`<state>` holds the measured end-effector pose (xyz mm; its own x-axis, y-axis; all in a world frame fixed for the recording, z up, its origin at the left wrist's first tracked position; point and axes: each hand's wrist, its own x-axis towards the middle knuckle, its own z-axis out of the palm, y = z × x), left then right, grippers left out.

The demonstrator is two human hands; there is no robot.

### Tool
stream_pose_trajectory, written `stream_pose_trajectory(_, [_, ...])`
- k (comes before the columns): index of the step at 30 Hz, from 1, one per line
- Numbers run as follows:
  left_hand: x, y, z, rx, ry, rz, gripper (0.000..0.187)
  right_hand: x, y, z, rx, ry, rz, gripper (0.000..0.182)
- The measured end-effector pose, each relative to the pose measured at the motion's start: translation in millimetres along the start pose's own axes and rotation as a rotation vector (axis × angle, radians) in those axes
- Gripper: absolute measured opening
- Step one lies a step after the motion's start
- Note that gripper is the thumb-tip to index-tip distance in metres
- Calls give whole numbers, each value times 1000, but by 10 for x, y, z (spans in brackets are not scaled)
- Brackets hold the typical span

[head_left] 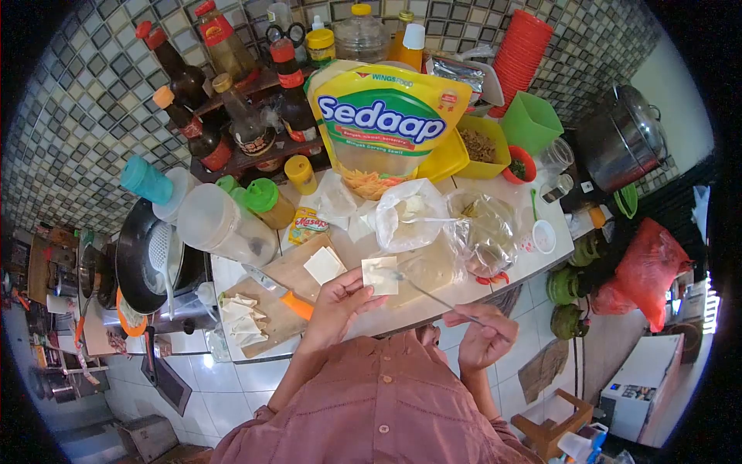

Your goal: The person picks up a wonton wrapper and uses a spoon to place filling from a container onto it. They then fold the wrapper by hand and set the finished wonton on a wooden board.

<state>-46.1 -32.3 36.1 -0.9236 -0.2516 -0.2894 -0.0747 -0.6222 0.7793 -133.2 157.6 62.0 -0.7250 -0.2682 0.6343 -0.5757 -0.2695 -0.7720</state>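
While our left hand (344, 303) pinches a square wrapper sheet (378, 280) by its lower left side, our right hand (485, 339) grasps the handle of a slim metal spoon (425, 291). We have the sheet above the near part of the white tiled counter (533, 267), broad face toward us, its sides roughly equal. The spoon's long axis slants, handle end low at right, tip up and leftward against the sheet's face or just over it; we cannot tell which. To our left a wooden cutting board (287, 267) bears a stack of flat wrappers (325, 265), folded wrappers (243, 321) and an orange-handled knife (296, 305), blade aimed away and leftward. Beyond stand a Sedaap pouch (382, 116) and dark bottles (176, 71) before a mosaic-tiled wall (108, 85)
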Motion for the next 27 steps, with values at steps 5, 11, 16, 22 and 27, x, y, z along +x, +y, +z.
stream_pose_trajectory(5, [-19, 23, 22, -23, 5, 22, 36, 3, 6, -4, 62, -75, -43, 19])
stream_pose_trajectory(11, [-33, 37, 15, 8, 14, 33, 35, 89, -34, 52, 107, 63, -108, 11])
stream_pose_trajectory(16, [-42, 58, 44, -11, 29, 51, 35, 121, -58, 41, -61, -178, -165, 13])
stream_pose_trajectory(22, [-50, 65, 18, -69, 45, 72, 35, 84, -88, -37, 72, -104, -101, 19])
stream_pose_trajectory(27, [-58, 84, 49, -89, 47, 66, 34, 54, -87, 5, 84, 43, -43, 25])
